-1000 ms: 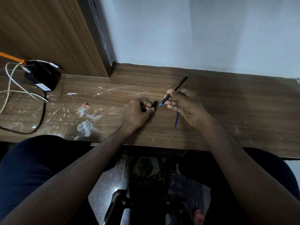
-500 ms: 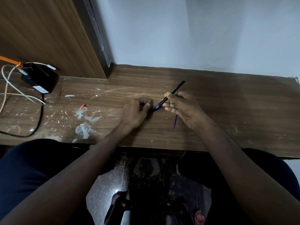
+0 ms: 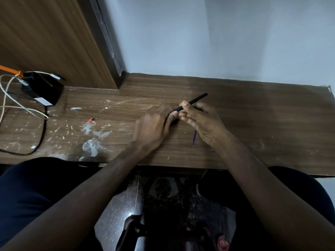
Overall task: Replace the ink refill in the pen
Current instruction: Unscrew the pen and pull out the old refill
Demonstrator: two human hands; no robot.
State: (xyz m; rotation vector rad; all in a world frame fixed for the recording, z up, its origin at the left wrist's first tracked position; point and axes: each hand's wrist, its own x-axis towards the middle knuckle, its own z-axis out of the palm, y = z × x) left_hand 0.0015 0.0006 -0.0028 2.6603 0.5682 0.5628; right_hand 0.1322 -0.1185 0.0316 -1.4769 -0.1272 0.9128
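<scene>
Right hand (image 3: 203, 122) pinches the pen barrel (image 3: 194, 101); left hand (image 3: 154, 127) is closed at its tip, contents hidden. Barrel judged light, stiff, slippery: grip mid-shaft. A thin blue refill (image 3: 194, 137) lies on the worktop (image 3: 272, 124).

A plain room in a home or small office, with the person seated at a wood-laminate bench (image 3: 253, 109) set against a bare pale wall (image 3: 217, 37). At 10 o'clock stands a wooden door or cabinet panel (image 3: 45, 38) with a dark frame. At 9 o'clock a black box (image 3: 42, 88) with white cables (image 3: 10, 98) lies on the bench. White paint-like splatter (image 3: 92, 140) marks the surface at 8 o'clock.
</scene>
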